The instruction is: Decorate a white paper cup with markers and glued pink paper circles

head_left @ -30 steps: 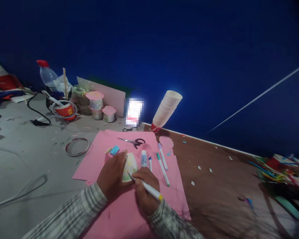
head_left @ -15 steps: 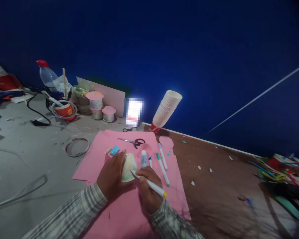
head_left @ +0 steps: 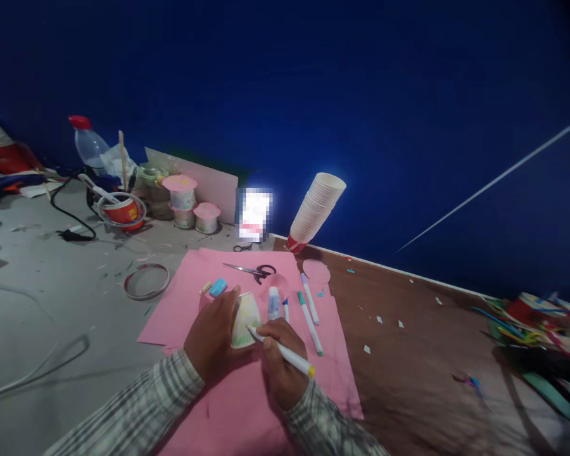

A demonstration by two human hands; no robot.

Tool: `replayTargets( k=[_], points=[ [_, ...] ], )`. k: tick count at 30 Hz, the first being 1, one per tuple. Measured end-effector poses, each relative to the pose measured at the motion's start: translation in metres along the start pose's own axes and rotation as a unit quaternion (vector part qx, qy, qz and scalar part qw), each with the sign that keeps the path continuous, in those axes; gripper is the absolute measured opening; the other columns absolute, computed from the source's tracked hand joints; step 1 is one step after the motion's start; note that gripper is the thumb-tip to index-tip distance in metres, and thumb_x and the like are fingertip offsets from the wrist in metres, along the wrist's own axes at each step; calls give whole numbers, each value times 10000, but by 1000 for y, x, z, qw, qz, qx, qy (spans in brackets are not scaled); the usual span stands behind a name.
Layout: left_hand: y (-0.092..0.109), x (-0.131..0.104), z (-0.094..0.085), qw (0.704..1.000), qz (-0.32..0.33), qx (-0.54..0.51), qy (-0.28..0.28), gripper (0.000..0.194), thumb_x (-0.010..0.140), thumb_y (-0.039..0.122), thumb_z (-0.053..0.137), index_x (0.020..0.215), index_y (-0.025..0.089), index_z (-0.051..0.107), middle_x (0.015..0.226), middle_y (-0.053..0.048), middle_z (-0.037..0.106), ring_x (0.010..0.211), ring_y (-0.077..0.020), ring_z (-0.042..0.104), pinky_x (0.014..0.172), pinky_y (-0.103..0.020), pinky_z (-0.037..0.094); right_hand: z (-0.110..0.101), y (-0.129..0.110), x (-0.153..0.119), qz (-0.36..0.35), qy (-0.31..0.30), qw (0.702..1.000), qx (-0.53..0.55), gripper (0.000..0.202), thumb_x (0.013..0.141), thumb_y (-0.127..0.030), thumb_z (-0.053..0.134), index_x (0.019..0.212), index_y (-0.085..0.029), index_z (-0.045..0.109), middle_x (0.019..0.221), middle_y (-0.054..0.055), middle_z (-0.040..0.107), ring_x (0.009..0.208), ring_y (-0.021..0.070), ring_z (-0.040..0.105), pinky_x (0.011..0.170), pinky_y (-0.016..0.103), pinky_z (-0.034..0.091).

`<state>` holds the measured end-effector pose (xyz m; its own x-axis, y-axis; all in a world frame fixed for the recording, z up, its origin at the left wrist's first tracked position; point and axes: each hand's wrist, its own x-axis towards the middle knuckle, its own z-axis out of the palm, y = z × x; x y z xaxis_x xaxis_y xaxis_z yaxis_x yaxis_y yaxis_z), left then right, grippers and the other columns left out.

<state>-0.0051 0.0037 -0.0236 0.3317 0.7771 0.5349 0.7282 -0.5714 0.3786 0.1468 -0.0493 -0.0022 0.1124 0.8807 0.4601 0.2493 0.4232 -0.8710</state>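
My left hand (head_left: 212,332) is closed around a white paper cup (head_left: 246,316), held tilted over pink paper (head_left: 228,405). Green strokes run along one end of the cup, with yellow marks above them. In my right hand (head_left: 284,361) is a white marker (head_left: 292,356) with a yellow end, its tip against the cup's side. Just beyond the hands lie a glue stick (head_left: 273,304), a blue eraser (head_left: 218,287) and black-handled scissors (head_left: 254,271). A green-capped marker (head_left: 310,323) and a lilac-capped marker (head_left: 310,297) rest to the right.
A tall stack of paper cups (head_left: 317,206) leans by the blue wall. Left of the paper lies a tape roll (head_left: 147,281); behind stand small decorated cups with pink tops (head_left: 180,190), a red cup (head_left: 123,210) and a bottle (head_left: 89,142). Craft scraps (head_left: 546,323) pile at right.
The marker tip has shifted slightly left on the cup, and my right hand has moved a little with it. My left hand keeps its hold on the cup.
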Motion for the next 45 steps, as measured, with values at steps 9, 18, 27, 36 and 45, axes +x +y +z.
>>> replayTargets(
  k=[9,18,27,36,45],
  points=[
    [-1,-1,-1,1000,-11,-7,-15,939,587,659,572,1307,145,260,1061,-138,614,977,-332,563,777,-503,495,0,0,0,6,2,1000,-4,163,794,-176,510,823,-206,668,711,12,630,653,201,623,600,293,502],
    [-5,-3,2,1000,-2,0,8,1020,565,694,561,1346,163,176,1084,-141,605,977,-339,566,789,-515,481,-3,-2,0,7,14,1000,16,172,800,-182,504,820,-209,673,707,18,622,659,209,612,587,302,496],
    [-2,-3,2,1000,13,-4,11,990,610,604,583,1361,143,131,1095,-151,592,953,-322,570,771,-499,493,1,-2,-4,-23,-22,999,0,172,786,-154,521,855,-205,670,729,26,639,669,213,619,609,326,509],
    [-1,-2,1,1000,2,1,-9,964,607,592,586,1351,155,156,1087,-141,601,992,-330,557,777,-499,492,0,-2,-3,-22,-32,999,-23,159,783,-144,518,824,-201,660,709,17,629,656,210,615,595,324,507],
    [-3,-3,2,1000,11,5,2,982,603,635,569,1351,156,149,1079,-143,602,967,-329,569,767,-495,493,0,-3,-2,-22,-28,999,-23,166,779,-150,515,815,-206,668,707,15,634,644,207,614,584,320,503]
  ],
)
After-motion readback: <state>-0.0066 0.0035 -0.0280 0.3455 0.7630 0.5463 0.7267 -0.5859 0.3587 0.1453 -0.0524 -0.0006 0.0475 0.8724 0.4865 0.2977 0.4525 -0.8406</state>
